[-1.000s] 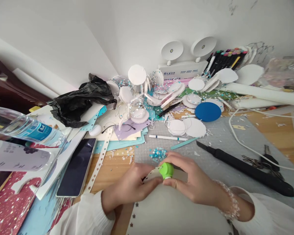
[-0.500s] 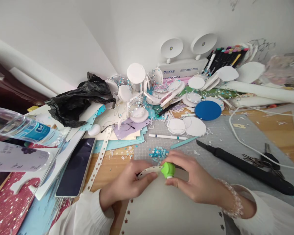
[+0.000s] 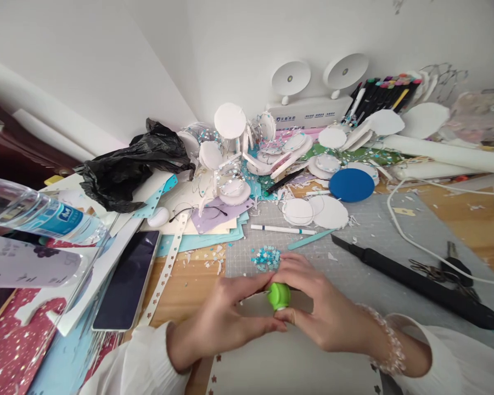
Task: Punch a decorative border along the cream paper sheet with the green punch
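Note:
A small green craft punch (image 3: pixel 279 296) sits at the far edge of a pale paper sheet (image 3: pixel 296 365). My right hand (image 3: pixel 327 307) grips the punch between thumb and fingers. On its other side, my left hand (image 3: pixel 226 315) closes round the punch, the index fingertip at its top and the thumb below, close to the right thumb. Star-shaped holes run along the sheet's side edges. Just beyond my hands lies a small pile of blue and white paper stars (image 3: pixel 265 258). My fingers hide most of the sheet's far edge.
A grey cutting mat (image 3: pixel 366 219) carries a black craft knife (image 3: pixel 428 285), a pen (image 3: pixel 283 229) and keys (image 3: pixel 453 269). White discs (image 3: pixel 229 122) with wire crowd the back. Left are a phone (image 3: pixel 127 280), a punched strip (image 3: pixel 164 274), a water bottle (image 3: pixel 41 211) and a black bag (image 3: pixel 135 164).
My left hand has shifted from the sheet's edge onto the punch, its thumb now reaching beneath it. The punch has moved slightly left and nearer to me, with my right hand still gripping it.

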Tool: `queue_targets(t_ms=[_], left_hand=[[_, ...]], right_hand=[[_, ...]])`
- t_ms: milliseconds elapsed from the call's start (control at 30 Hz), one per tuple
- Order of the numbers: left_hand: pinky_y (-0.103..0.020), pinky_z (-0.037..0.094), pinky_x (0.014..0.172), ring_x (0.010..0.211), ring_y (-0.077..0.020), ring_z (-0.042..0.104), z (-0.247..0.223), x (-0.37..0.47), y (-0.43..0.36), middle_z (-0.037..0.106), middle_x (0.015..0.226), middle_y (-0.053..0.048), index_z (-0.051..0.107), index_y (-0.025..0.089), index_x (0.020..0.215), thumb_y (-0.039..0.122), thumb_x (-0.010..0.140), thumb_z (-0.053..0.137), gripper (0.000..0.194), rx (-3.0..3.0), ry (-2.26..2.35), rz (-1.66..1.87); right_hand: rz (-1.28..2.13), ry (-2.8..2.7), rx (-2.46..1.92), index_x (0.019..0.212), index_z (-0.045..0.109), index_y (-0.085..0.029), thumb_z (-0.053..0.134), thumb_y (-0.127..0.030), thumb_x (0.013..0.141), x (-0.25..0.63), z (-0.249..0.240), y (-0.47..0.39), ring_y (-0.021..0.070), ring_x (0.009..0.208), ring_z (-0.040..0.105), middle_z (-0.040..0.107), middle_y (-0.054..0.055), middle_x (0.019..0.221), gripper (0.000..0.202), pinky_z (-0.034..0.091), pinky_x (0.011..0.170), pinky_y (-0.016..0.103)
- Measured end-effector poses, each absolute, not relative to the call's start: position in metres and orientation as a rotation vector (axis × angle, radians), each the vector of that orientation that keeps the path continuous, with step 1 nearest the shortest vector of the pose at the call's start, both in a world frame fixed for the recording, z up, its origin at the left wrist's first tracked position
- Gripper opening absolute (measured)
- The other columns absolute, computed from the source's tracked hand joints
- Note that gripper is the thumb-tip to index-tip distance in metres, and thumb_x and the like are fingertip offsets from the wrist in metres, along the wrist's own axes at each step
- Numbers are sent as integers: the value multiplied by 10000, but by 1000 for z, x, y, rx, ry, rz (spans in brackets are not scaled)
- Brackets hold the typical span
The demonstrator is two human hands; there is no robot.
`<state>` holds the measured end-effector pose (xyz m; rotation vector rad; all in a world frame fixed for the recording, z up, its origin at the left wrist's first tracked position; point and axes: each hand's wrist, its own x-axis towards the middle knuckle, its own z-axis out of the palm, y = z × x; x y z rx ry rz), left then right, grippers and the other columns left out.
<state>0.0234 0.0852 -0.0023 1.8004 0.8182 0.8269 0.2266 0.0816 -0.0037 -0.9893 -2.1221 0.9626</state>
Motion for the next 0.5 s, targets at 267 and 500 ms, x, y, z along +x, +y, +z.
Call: queue_targets(t_ms=[267, 500], left_hand=[[-274, 580, 833, 942, -232, 726, -2, 26, 86, 741, 1103, -76, 649, 171, 1234, 269, 735, 807, 533, 1770, 864, 806], [-308, 544, 936, 1062, -231, 688, -3, 23, 92, 707, 1180, -66, 666, 193, 1218, 276, 833, 713, 396, 1722, 926, 762]], right_hand=[[959, -2126, -1003, 891, 534, -224, 615, -95, 753, 228, -9, 83, 186, 821, 594, 588, -11, 803, 206, 245, 1123, 522], [893, -2114, -1068, 928, 582, -222, 635, -231, 825, 231, -4, 87, 242, 895, 587, 636, 45, 877, 117, 384, 989, 482]])
